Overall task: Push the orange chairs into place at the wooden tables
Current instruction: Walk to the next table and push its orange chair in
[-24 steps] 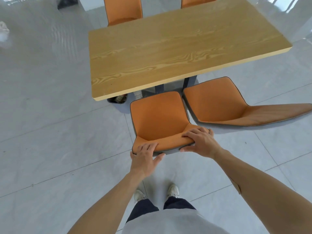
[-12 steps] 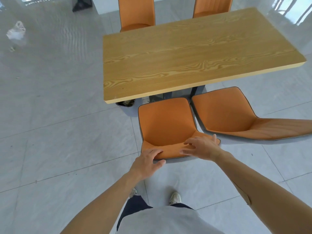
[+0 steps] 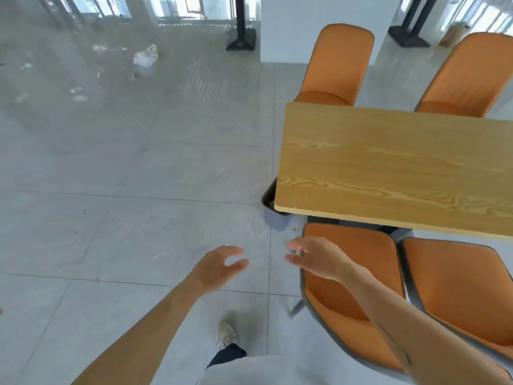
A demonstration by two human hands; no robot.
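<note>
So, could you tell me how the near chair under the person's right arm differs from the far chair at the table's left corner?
The near chair shows its seat from above, partly crossed by the right arm; the far chair shows its upright backrest facing the camera. The near chair's front just meets the wooden table edge, while the far chair's seat is mostly hidden behind the tabletop. A dark rim shows around the near chair; none is visible on the far one. Both are orange.

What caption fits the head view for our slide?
Both hands, left and right, hover open and empty beside the near orange chair at the wooden table.
</note>
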